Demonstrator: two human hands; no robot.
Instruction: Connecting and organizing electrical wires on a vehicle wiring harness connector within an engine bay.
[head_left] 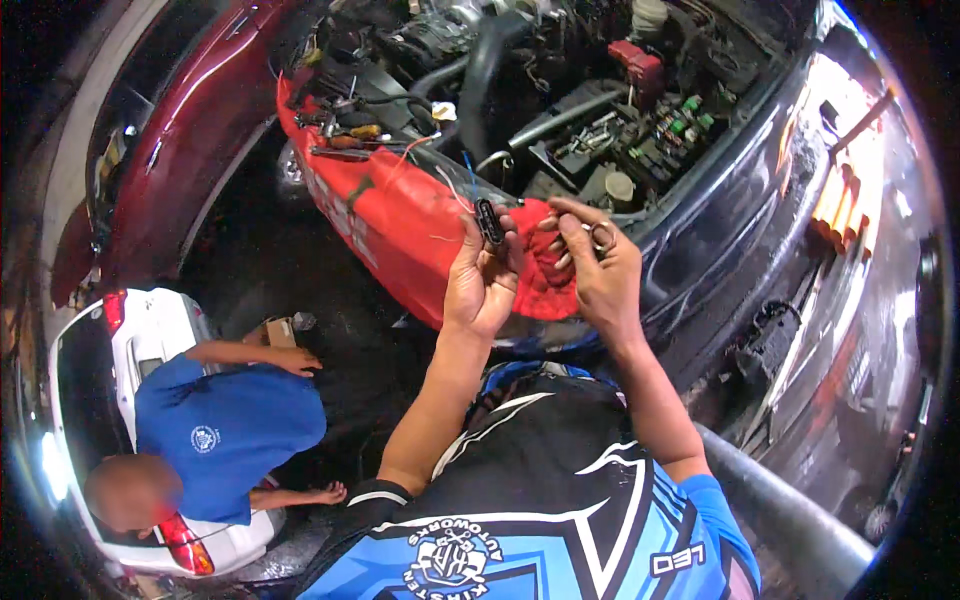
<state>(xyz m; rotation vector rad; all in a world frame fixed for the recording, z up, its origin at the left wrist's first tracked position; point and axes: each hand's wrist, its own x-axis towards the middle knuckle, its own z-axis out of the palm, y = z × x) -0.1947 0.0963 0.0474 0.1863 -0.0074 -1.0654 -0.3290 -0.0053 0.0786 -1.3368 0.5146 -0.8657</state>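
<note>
In my left hand (pixel 478 285) is a small black wiring connector (pixel 489 222), pinched between thumb and fingers, with a row of openings along its face. A blue wire (pixel 470 170) and thin white wires (pixel 452 186) stand out close to it. Just to the right, my right hand (pixel 608 270) is closed on a small metal tool with a ring-shaped end (pixel 602 237); its tip is hard to make out. Both hands are above a red cloth (pixel 400 215) draped over the front edge of a car's open engine bay.
Screwdrivers and other hand tools (pixel 350 133) lie on the cloth's far left part. The engine bay holds hoses (pixel 490 70), a fuse box (pixel 680 125) and a red-covered battery terminal (pixel 637 62). A person in a blue shirt (pixel 235 430) is at the lower left beside a white car (pixel 90 385).
</note>
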